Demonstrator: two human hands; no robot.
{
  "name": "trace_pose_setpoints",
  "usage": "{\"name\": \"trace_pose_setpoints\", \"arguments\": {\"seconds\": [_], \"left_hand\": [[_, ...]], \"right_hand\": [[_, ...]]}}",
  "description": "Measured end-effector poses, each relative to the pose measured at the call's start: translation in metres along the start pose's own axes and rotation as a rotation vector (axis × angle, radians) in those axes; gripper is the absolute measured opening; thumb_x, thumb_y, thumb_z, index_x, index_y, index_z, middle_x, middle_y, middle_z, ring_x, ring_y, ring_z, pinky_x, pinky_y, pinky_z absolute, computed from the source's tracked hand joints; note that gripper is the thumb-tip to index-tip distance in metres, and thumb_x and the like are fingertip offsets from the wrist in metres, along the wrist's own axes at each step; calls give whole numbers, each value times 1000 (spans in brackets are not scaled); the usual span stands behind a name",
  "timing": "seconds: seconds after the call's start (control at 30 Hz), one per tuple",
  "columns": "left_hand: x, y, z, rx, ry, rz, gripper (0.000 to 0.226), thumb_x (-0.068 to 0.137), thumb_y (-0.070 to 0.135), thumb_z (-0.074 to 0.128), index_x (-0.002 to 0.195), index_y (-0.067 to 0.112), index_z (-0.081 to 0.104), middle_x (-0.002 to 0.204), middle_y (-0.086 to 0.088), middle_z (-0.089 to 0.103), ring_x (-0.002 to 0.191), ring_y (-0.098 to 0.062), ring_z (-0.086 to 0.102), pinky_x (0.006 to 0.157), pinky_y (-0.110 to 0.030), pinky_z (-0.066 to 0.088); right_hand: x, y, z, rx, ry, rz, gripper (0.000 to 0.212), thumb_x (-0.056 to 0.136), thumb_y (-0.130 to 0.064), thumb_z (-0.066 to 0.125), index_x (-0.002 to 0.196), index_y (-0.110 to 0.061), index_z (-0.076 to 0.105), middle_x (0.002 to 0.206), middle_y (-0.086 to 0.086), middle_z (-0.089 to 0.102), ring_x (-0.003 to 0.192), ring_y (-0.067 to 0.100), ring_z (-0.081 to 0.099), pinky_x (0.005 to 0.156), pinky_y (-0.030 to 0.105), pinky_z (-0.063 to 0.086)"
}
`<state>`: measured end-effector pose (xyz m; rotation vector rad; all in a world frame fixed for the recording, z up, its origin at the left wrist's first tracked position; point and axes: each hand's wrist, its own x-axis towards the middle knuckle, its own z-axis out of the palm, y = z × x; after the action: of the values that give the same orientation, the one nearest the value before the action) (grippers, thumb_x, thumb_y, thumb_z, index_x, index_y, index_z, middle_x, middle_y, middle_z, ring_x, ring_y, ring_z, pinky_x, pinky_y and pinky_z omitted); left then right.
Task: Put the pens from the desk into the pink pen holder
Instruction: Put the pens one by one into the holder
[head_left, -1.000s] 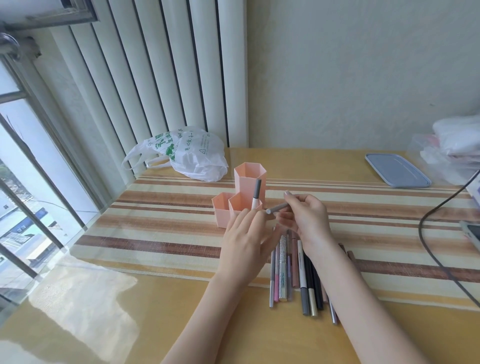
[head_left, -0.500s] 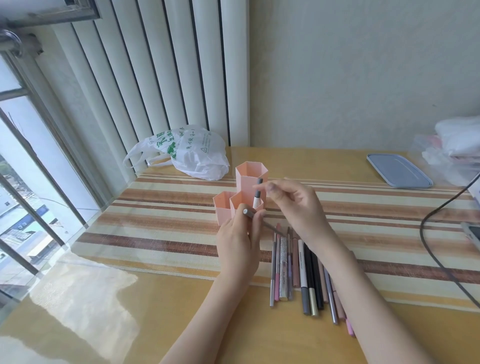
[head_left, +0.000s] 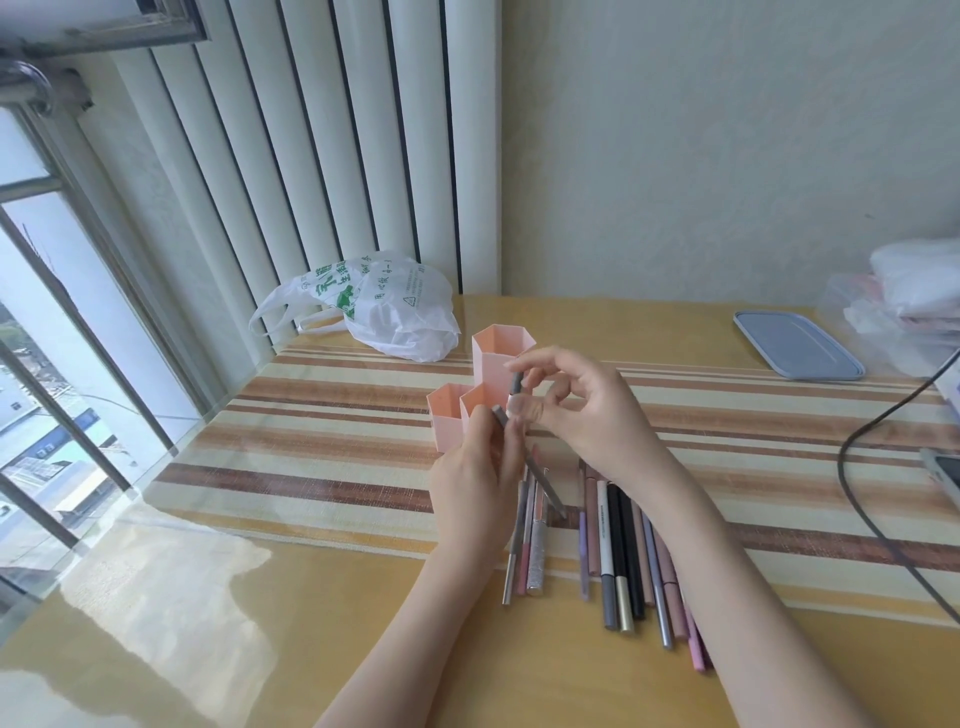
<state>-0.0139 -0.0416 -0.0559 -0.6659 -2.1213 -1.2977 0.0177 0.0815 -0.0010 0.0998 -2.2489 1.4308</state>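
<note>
The pink pen holder (head_left: 451, 422), made of three hexagonal tubes, stands on a striped mat. A grey-capped pen (head_left: 516, 385) stands in its front right tube, and my right hand (head_left: 587, 410) pinches its top between index finger and thumb. My left hand (head_left: 478, 488), just in front of the holder, grips a slim grey pen (head_left: 544, 484) that slants down to the right. Several pens (head_left: 618, 545) lie side by side on the desk below my hands. A smaller group of pens (head_left: 527, 551) lies to their left.
A white plastic bag (head_left: 384, 306) lies behind the holder. A grey-blue lid (head_left: 795, 345) sits at the back right, near clear bags (head_left: 914, 291). A black cable (head_left: 862, 467) and a device (head_left: 943, 473) are at the right edge. The window is on the left.
My right hand has let go of the slim grey pen and moved up to the pen standing in the holder. The left hand now grips the slim pen alone.
</note>
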Motion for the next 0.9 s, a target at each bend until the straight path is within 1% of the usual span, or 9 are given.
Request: {"name": "trace_pose_setpoints", "arguments": {"seconds": [0.13, 0.27, 0.37, 0.43, 0.53, 0.63, 0.7, 0.83, 0.9], "left_hand": [[-1, -3, 0, 5, -17, -19, 44, 89, 41, 34, 77, 2, 50, 49, -9, 53, 43, -35, 49, 42, -37, 38], [1, -4, -4, 23, -15, -13, 40, 85, 45, 42, 75, 7, 51, 54, 3, 55, 47, -24, 53, 44, -34, 42], [0, -2, -8, -4, -14, 68, 30, 80, 39, 47, 76, 10, 51, 64, 9, 53, 56, -16, 52, 49, -34, 41], [2, -3, -9, -23, 39, 58, 29, 75, 32, 46, 83, 6, 54, 77, 0, 55, 72, -22, 50, 62, -36, 42], [5, -4, -7, 22, 94, -68, 50, 70, 36, 46, 107, 2, 52, 105, -11, 50, 99, -28, 44, 91, -33, 30], [5, -6, -5, 96, -12, -228, 75, 70, 55, 46, 128, 7, 42, 130, -12, 40, 126, -31, 33, 105, -36, 18], [4, -10, 0, 140, -112, -288, 86, 70, 63, 56, 135, 11, 36, 139, -10, 34, 136, -29, 23, 112, -39, 14], [6, -14, 5, 169, -121, -299, 70, 74, 49, 74, 125, 9, 47, 140, -8, 40, 134, -32, 28, 111, -41, 19], [8, -14, 4, 149, -101, -302, 64, 75, 45, 75, 119, 6, 50, 134, -9, 45, 130, -32, 33, 110, -41, 22]], "right_hand": [[-2, 4, 9, -40, -94, 48, 11, 74, -31, 78, 79, -28, 69, 73, -7, 64, 63, 5, 53, 64, 19, 49], [-2, 1, 12, -42, -42, 47, 7, 80, -24, 72, 76, -24, 66, 72, -6, 67, 63, 4, 56, 65, 28, 51], [-1, -4, 6, -46, 98, -7, 6, 89, -21, 63, 84, -23, 61, 79, -6, 68, 71, 10, 63, 67, 32, 55], [1, -9, 0, -10, 248, -70, 4, 94, -20, 57, 90, -19, 56, 82, -3, 68, 69, 11, 63, 57, 27, 52], [1, -21, -7, 120, 438, -177, 5, 99, -18, 47, 96, -22, 47, 81, 5, 69, 57, 13, 62, 45, 23, 47], [0, -30, -7, 182, 520, -289, 15, 100, -15, 42, 99, -30, 40, 82, 7, 69, 55, 18, 63, 46, 30, 52], [-1, -31, -1, 185, 522, -317, 18, 100, -11, 42, 101, -28, 38, 83, 10, 68, 55, 20, 64, 48, 31, 54], [-3, -20, 13, 60, 483, -300, 24, 99, -7, 44, 100, -30, 36, 83, 10, 69, 56, 15, 65, 53, 27, 55], [-3, -11, 18, 2, 455, -283, 15, 98, -8, 46, 99, -21, 38, 85, 9, 70, 58, 7, 65, 56, 23, 55]]}}
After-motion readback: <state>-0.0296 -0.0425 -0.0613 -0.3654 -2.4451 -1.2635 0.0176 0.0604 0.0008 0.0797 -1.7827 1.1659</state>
